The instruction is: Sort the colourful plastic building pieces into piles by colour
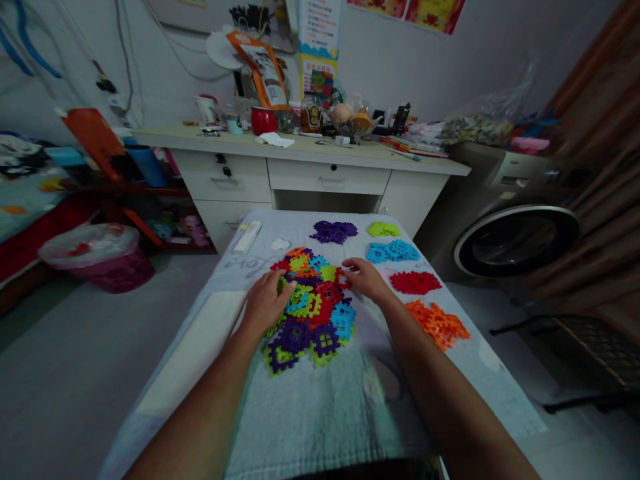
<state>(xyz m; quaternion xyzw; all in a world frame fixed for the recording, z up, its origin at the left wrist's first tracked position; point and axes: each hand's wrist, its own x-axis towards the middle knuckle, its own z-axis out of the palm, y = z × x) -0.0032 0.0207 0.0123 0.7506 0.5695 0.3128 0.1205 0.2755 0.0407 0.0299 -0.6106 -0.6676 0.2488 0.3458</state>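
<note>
A mixed heap of flat plastic snap pieces (313, 313) in several colours lies in the middle of a cloth-covered table (325, 413). My left hand (265, 300) rests on the heap's left side, fingers curled round a green piece. At the heap's top right edge my right hand (365, 277) pinches a red piece. To the right lie sorted piles: purple (334, 231), light green (383, 229), blue (393, 251), red (415, 282) and orange (437, 323).
A white desk (300, 150) crowded with cups, jars and packets stands behind the table. A washing machine (515, 233) is at the right, a pink bin (97, 257) on the floor at the left. A white strip (247, 237) lies at the table's far left.
</note>
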